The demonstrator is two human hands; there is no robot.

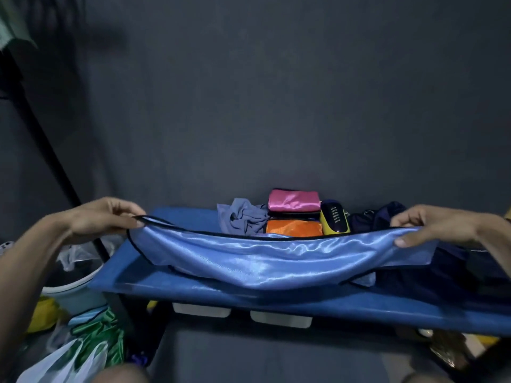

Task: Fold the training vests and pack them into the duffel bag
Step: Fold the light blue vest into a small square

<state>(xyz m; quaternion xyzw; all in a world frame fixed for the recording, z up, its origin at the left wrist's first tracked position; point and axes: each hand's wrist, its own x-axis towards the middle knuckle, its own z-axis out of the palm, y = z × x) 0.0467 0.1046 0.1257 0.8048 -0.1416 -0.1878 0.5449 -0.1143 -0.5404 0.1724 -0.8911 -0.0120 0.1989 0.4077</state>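
We hold a light blue vest (265,258) stretched above the blue bench (193,286), our left hand (107,219) pinching its black-trimmed edge at one end and our right hand (431,228) gripping the cloth at the other. The satin sags between the two hands and throws bright highlights along its creases; its lower fold brushes the bench top.

Behind it lie a pink vest (293,200) and an orange vest (293,227), both already folded into neat shiny rectangles, with dark folded cloth between them. Beside them sits a crumpled grey-blue cloth (242,220), soft and matt, and a glossy yellow and black case (335,221) with rounded corners. To the right a dark navy mass (442,269) spreads over the bench; it may be the duffel bag, though the dim light leaves that unsure.

We judge the task to be partly done: two vests are folded, this one is not yet folded, and nothing can be seen packed. More work waits on the floor at the left, where a green satin garment (96,335) lies heaped beside a white plastic bag (66,363) and a pale bucket (74,288).
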